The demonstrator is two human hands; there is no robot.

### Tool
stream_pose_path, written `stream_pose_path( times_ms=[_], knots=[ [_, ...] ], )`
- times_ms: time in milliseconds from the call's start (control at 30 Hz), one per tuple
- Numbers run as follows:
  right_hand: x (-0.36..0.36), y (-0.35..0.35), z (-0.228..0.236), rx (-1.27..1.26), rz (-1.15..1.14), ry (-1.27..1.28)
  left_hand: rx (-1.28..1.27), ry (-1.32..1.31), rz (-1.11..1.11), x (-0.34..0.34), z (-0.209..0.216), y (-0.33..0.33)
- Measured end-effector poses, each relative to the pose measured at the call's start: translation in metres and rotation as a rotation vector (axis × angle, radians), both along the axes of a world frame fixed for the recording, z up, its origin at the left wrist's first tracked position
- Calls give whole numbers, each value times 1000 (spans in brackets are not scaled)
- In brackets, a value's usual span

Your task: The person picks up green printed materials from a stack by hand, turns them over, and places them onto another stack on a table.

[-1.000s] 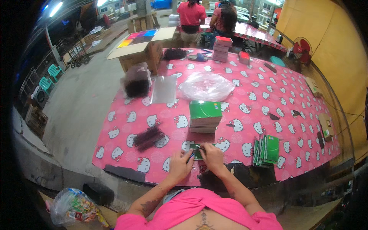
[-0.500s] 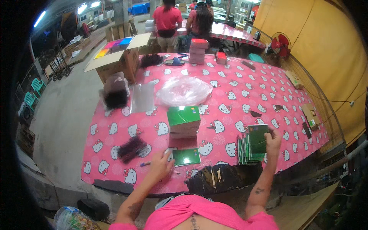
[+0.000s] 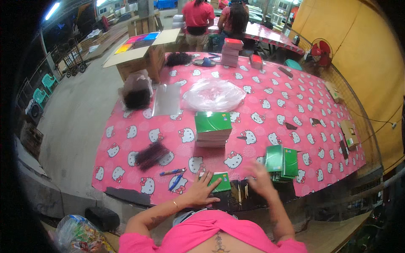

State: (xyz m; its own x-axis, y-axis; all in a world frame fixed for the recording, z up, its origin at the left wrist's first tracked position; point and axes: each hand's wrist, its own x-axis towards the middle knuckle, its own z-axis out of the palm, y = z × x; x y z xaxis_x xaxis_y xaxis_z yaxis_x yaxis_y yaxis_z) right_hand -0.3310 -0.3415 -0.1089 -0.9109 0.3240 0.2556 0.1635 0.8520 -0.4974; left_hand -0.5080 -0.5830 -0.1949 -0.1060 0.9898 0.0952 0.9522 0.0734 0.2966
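Observation:
My left hand (image 3: 203, 189) lies flat, fingers spread, over the left part of a green notebook (image 3: 221, 182) at the table's near edge. Motion blurs my right hand (image 3: 259, 180), which hovers between that notebook and a pile of green spiral notebooks (image 3: 290, 162) on the right; its fingers are smeared, and nothing shows in it. Behind the notebook under my left hand rises a tall stack of green-covered pads (image 3: 213, 122). Blue-handled pliers (image 3: 176, 179) lie left of my left hand, beside a bundle of black binding coils (image 3: 151, 155).
Pink patterned cloth (image 3: 253, 107) covers the table. A clear plastic bag (image 3: 214, 95), an open cardboard box (image 3: 139, 63), a bag of black coils (image 3: 137, 95) and a red-topped stack (image 3: 231, 52) stand farther back. Two people in pink work at another table. A red fan (image 3: 321, 52) stands right.
My right hand has let go of a green notebook on the right pile and moved left. My left hand has slid onto the near notebook, exposing the pliers. The view has shifted slightly.

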Motion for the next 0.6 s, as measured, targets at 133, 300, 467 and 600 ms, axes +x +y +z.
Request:
stream_pose_path(
  times_ms=[133,300,467,600],
  knots=[
    [-24,-38,-69,-100,33,-43,-7,-33,13,6,0,4],
    [-37,-4,-59,63,-327,15,-4,-48,47,4,-6,-1],
    [-49,37,-75,-39,-647,-119,-5,-49,38,6,-5,6],
    [-73,13,-88,56,-718,-320,28,-54,39,7,-1,5]
  ],
)
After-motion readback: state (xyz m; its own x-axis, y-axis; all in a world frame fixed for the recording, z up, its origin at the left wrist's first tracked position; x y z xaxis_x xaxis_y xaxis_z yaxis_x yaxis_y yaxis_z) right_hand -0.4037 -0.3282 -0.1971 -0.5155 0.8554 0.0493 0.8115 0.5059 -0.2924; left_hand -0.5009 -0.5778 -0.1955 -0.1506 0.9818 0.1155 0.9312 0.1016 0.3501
